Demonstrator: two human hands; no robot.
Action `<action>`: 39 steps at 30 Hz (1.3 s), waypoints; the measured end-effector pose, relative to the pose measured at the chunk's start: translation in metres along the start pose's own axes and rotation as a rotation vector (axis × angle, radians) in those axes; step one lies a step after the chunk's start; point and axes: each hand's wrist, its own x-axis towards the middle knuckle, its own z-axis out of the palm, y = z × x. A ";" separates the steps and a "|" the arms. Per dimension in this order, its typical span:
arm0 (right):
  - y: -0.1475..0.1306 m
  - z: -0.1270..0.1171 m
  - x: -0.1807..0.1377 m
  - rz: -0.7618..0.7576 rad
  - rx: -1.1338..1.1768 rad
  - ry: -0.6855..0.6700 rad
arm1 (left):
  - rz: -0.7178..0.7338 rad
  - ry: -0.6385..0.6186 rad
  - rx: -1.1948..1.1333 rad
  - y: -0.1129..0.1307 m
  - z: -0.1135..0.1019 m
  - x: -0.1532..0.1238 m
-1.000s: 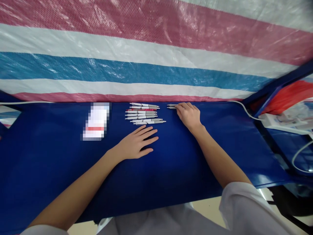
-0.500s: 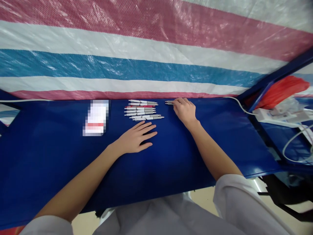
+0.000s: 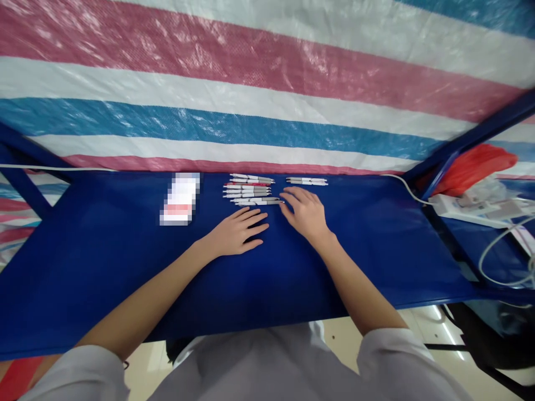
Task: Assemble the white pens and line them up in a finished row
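Note:
Several white-and-grey pens (image 3: 251, 193) lie side by side in a group on the blue tabletop, a red pen (image 3: 234, 184) among them. To their right, two or so more pens (image 3: 307, 181) lie together near the back edge. My left hand (image 3: 236, 231) rests palm down just in front of the larger group, fingers spread, holding nothing. Above the table, my right hand (image 3: 307, 214) has its thumb and fingers parted around the tip of the lowest pen (image 3: 267, 202). Whether the fingers touch that tip I cannot tell.
A blurred-out white item with a red band (image 3: 180, 199) lies left of the pens. Striped plastic sheeting (image 3: 251, 100) hangs behind the table (image 3: 355, 262). At right are a red plastic bag (image 3: 474, 167), a white power strip (image 3: 463, 211) and loose cables.
My right hand has let go of the pens at the right and moved left and nearer, towards the larger group. My left hand stays spread in place. The view has shifted slightly.

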 end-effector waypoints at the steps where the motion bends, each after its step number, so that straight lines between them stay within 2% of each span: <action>1: -0.006 0.000 -0.006 -0.022 0.012 0.001 | -0.010 -0.002 0.008 0.000 -0.001 -0.002; 7: -0.028 0.008 -0.035 -0.099 0.044 -0.071 | -0.061 -0.006 0.042 0.000 -0.006 -0.019; 15: -0.030 0.015 -0.043 -0.150 0.073 -0.140 | -0.083 0.035 0.036 0.001 0.000 -0.027; 19: -0.030 0.014 -0.043 -0.147 0.079 -0.145 | -0.112 0.104 0.074 -0.001 -0.002 -0.021; 24: -0.030 0.015 -0.044 -0.139 0.093 -0.154 | -0.168 0.208 0.211 -0.009 -0.005 0.005; 30: -0.029 0.013 -0.043 -0.125 0.112 -0.179 | -0.261 0.049 0.354 -0.013 -0.006 0.033; 39: -0.028 0.013 -0.043 -0.075 0.179 -0.186 | -0.257 -0.021 0.367 -0.014 -0.006 0.039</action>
